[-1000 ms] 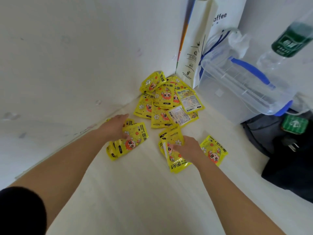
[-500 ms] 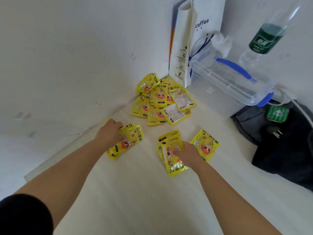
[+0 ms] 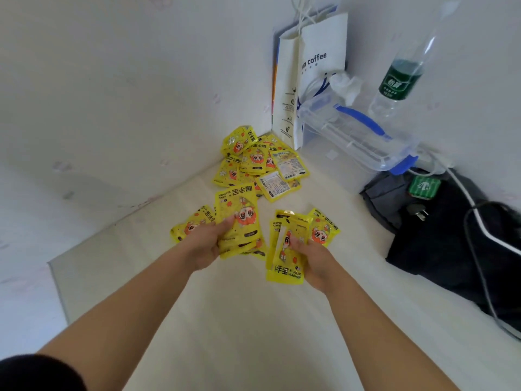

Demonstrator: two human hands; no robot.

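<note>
Several yellow hand-warmer packets lie in a heap [image 3: 258, 162] in the corner of a pale surface. My left hand [image 3: 207, 245] grips a small stack of yellow packets [image 3: 239, 224], lifted and fanned upward. One more packet [image 3: 187, 227] lies flat just left of that hand. My right hand [image 3: 311, 259] holds another stack of packets [image 3: 286, 249] by its right edge. A single packet [image 3: 324, 231] lies on the surface behind the right hand.
A white paper coffee bag [image 3: 310, 71] stands in the corner. A clear plastic box with blue handle [image 3: 358, 136] sits to its right, and a green-labelled bottle [image 3: 400, 80] stands behind the box. A dark bag [image 3: 451, 244] with a white cable [image 3: 479, 221] lies at right.
My left hand has picked up packets from the surface and brought them toward the middle. My right hand has drawn its stack nearer to me.
</note>
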